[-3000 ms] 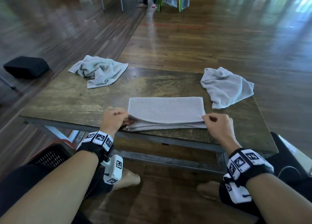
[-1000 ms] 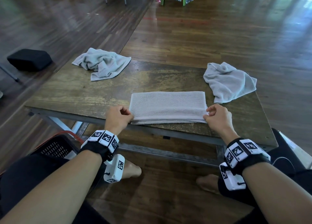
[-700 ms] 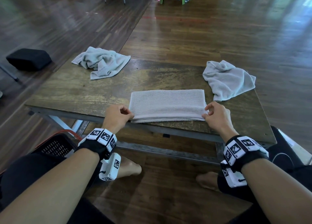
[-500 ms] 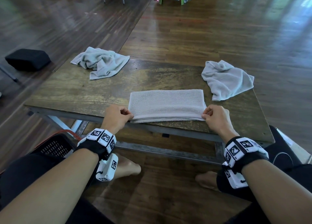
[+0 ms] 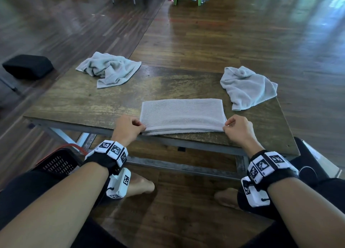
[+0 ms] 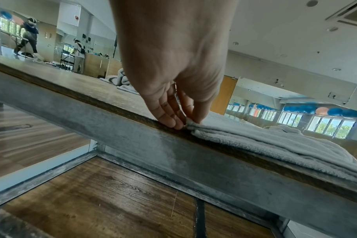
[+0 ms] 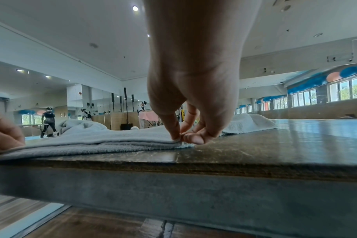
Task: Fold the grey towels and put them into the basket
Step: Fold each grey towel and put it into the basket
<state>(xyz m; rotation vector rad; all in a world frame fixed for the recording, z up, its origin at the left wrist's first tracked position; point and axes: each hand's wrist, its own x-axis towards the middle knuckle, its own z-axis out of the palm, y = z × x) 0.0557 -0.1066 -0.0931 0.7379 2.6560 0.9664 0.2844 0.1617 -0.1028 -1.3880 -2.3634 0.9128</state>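
Folded grey towel (image 5: 182,115) lies flat between both hands at the table's (image 5: 78,102) near edge; the left hand (image 5: 127,129) pinches its near left corner, the right hand (image 5: 238,129) its near right corner. Two crumpled grey towels (image 5: 110,68) lie beyond them.

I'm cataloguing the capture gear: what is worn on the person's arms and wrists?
Both forearms are bare, with no sleeves. The left hand and right hand each have a black wrist strap carrying white blocks printed with black square markers, with a white marker-tagged camera unit hanging under each wrist.
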